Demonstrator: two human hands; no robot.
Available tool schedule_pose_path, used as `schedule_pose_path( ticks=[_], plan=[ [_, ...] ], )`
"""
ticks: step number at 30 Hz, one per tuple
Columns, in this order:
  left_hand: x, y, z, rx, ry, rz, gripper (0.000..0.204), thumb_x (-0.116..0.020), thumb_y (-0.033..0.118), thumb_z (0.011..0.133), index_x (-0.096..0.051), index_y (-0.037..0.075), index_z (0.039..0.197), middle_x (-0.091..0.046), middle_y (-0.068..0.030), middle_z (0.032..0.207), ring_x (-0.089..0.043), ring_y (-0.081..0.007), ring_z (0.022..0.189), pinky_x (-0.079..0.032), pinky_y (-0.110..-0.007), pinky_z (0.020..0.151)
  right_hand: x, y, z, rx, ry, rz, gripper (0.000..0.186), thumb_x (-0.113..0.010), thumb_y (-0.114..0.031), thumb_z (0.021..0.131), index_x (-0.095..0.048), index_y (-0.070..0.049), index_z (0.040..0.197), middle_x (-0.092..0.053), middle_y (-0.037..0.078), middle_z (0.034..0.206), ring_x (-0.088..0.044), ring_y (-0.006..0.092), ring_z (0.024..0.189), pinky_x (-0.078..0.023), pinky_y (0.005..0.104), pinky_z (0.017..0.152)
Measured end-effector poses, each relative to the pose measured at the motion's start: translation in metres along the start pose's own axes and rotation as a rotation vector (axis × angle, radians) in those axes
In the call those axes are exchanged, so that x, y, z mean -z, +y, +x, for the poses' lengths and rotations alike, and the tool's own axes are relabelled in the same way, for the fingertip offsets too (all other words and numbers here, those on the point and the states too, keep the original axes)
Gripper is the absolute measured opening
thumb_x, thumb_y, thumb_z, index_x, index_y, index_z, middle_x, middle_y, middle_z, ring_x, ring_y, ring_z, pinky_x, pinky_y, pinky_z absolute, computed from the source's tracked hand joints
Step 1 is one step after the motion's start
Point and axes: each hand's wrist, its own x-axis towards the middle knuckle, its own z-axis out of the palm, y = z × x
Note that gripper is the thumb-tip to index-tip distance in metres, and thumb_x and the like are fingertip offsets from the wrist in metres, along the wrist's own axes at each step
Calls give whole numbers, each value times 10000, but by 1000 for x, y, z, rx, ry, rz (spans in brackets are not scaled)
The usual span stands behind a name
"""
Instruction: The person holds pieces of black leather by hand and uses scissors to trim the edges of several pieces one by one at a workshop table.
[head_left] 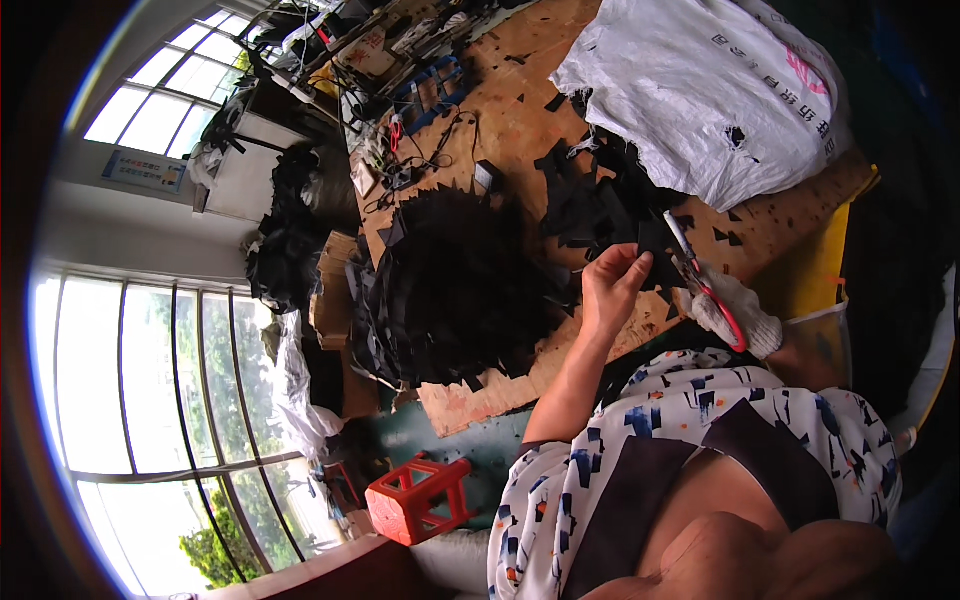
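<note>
Between the thumb and fingers of my left hand [612,283] is the edge of a black fabric piece [655,240]. My right hand, in a white knitted glove [742,308], grips red-handled scissors [722,310]. Their metal blades point away from me and lie beside the black piece, close to my left fingertips. Whether the blades touch the fabric I cannot tell. Just beyond my hands lies a loose heap of black cut pieces [585,205] on the wooden table [520,75]. A larger dark pile of black pieces [455,290] sits to the left of my left forearm.
A big white woven sack [700,100] lies at the far right of the table. Cords, a blue plastic basket [432,90] and small clutter fill the far left. A red plastic stool [418,497] stands on the green floor. Stacked cardboard [333,290] sits left of the dark pile.
</note>
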Motion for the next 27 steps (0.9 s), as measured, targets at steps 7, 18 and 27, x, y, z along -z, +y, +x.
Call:
schedule_pose_path(
  ticks=[7,18,27],
  plan=[
    [0,-12,5,22,3,38,109,-617,84,820,-595,-18,851,-586,24,726,-496,-27,655,-403,-177,588,-20,41,2,-81,-81,459,313,-464,-337,910,-484,-41,1011,-492,79,857,-485,68,572,-437,145,465],
    [5,-14,6,81,-44,85,102,-598,64,828,-606,-25,878,-593,15,768,-510,-36,682,-411,-178,626,-2,-16,-7,117,68,-77,376,-417,-317,904,-441,-15,1127,-533,58,823,-529,127,631,-455,249,573],
    [4,-16,2,117,-166,-4,101,-581,84,845,-612,-12,857,-592,25,763,-500,-29,673,-410,-177,622,-9,-20,-10,-97,12,472,364,-414,-306,909,-399,-42,1158,-475,41,677,-495,171,526,-419,301,501]
  ],
)
